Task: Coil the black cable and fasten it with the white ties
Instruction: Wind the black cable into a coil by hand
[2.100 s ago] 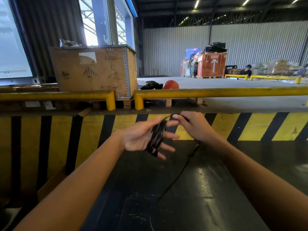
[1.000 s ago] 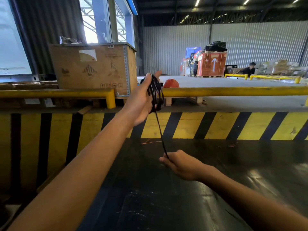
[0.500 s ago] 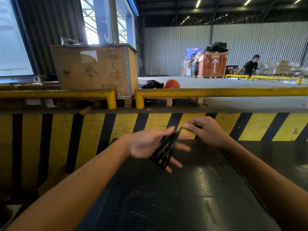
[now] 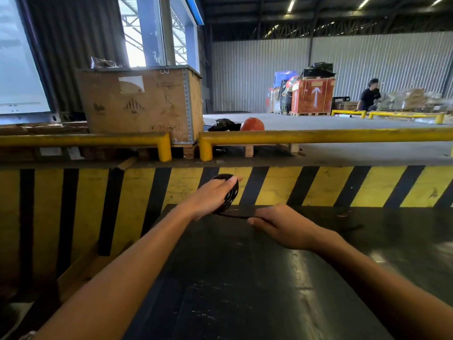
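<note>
The black cable [image 4: 230,195] is wound in several loops around my left hand [image 4: 213,196], which is raised over the far edge of the black table [image 4: 245,290]. From the bottom of the coil a short strand runs right to my right hand [image 4: 282,227], which pinches it low over the table top. A loose end of cable [image 4: 353,227] lies on the table to the right of that hand. I see no white ties in the head view.
Behind the table stands a yellow-and-black striped wall [image 4: 318,185] topped by yellow rails [image 4: 318,134]. A big cardboard crate [image 4: 142,104] sits beyond at the left. A person [image 4: 369,95] is far off at the right.
My left hand has turned over and lifted, with the coil now facing away. My right hand has dropped from beside the coil to the table, drawing the strand out to the right.
</note>
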`<state>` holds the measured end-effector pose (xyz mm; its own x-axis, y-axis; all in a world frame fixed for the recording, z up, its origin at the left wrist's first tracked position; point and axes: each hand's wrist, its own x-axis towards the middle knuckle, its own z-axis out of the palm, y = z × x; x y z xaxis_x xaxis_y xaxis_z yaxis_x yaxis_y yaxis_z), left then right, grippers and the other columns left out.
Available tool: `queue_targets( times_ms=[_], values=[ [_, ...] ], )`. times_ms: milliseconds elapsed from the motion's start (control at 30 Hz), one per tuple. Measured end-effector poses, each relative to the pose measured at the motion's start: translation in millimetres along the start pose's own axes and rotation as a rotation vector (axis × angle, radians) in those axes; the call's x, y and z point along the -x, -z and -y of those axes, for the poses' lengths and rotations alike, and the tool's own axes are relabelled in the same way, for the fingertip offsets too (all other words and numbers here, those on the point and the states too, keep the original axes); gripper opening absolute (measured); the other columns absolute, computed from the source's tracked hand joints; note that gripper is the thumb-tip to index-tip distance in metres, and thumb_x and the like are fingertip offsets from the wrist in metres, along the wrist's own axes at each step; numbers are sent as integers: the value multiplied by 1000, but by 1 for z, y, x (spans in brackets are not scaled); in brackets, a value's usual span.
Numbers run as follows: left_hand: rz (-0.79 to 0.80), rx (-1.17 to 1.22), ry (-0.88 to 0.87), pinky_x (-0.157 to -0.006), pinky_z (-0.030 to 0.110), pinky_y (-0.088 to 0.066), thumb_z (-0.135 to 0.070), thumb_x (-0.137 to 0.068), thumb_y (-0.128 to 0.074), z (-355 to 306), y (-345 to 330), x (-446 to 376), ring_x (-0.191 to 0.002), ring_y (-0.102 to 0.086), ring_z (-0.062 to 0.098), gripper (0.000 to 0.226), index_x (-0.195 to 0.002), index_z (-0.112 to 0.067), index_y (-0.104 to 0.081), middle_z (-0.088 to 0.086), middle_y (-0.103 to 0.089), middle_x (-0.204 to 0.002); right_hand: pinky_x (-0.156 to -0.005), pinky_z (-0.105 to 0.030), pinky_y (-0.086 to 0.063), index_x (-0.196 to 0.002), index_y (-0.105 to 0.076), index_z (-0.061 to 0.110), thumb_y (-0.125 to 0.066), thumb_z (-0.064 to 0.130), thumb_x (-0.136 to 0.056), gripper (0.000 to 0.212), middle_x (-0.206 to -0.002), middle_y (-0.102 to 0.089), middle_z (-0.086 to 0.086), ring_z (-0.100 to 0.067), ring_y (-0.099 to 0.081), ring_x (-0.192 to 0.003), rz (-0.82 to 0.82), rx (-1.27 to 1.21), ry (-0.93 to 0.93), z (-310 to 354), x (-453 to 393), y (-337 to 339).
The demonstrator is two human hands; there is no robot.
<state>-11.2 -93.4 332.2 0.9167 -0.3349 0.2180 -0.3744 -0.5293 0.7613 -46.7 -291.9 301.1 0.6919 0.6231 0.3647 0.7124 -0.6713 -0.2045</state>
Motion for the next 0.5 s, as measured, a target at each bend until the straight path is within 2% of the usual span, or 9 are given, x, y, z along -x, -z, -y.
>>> queue_targets(
  times_ms=[33, 100, 167, 267, 367, 400, 467, 500],
  values=[
    [78, -35, 51, -80, 22, -40, -51, -98, -27, 4, 0, 4, -115, -51, 14, 43, -135, -40, -46, 3, -48, -142, -57, -14, -37, -72, -51, 34, -43, 39, -96, 26, -64, -51, 12, 2, -50, -59, 11, 31, 3, -2, 0, 8],
    [282, 37, 141, -89, 29, -43, -52, -98, -29, 6, -2, 13, -123, -49, 24, 37, -124, -45, -53, 1, -51, -137, -62, -22, -45, -79, -61, 25, -47, 40, -94, 25, -70, -58, 8, -3, -55, -64, -5, 86, 3, -6, -1, 25],
    [491, 283, 182, -91, 37, -49, -52, -97, -30, 4, -7, 21, -117, -56, 29, 34, -121, -45, -54, -2, -51, -133, -63, -25, -48, -81, -65, 20, -51, 41, -91, 27, -72, -63, 4, -7, -58, -66, -76, 98, 21, -10, -2, 38],
    [713, 629, 185, -86, 43, -55, -54, -95, -32, -3, -14, 30, -99, -67, 30, 40, -128, -43, -52, 1, -56, -133, -59, -16, -45, -77, -65, 21, -54, 50, -84, 32, -68, -62, 7, -7, -59, -64, -216, -93, -3, -15, -2, 50],
    [842, 877, 72, -88, 50, -53, -53, -94, -31, -9, -18, 31, -90, -70, 29, 47, -135, -38, -49, 7, -61, -132, -60, -16, -46, -80, -63, 21, -46, 47, -88, 33, -70, -61, 6, -6, -58, -64, -308, -307, -58, -18, 2, 39],
    [861, 957, 22, -88, 52, -52, -52, -94, -29, -12, -18, 30, -87, -71, 28, 50, -138, -35, -45, 11, -60, -132, -62, -20, -48, -85, -64, 17, -43, 41, -92, 32, -75, -64, 1, -8, -60, -67, -308, -387, -86, -19, 3, 28],
    [858, 1100, -61, -89, 55, -51, -49, -95, -28, -20, -17, 30, -83, -72, 27, 53, -142, -28, -41, 17, -59, -131, -67, -32, -50, -98, -63, 6, -38, 29, -98, 34, -87, -66, -20, -20, -62, -73, -287, -603, -171, -17, 7, 6],
    [842, 1146, -96, -88, 55, -52, -48, -95, -27, -24, -18, 30, -80, -72, 26, 53, -141, -26, -42, 18, -61, -128, -65, -33, -50, -103, -62, 4, -36, 26, -100, 35, -87, -65, -24, -21, -61, -70, -280, -740, -220, -13, 9, -3]
  ],
)
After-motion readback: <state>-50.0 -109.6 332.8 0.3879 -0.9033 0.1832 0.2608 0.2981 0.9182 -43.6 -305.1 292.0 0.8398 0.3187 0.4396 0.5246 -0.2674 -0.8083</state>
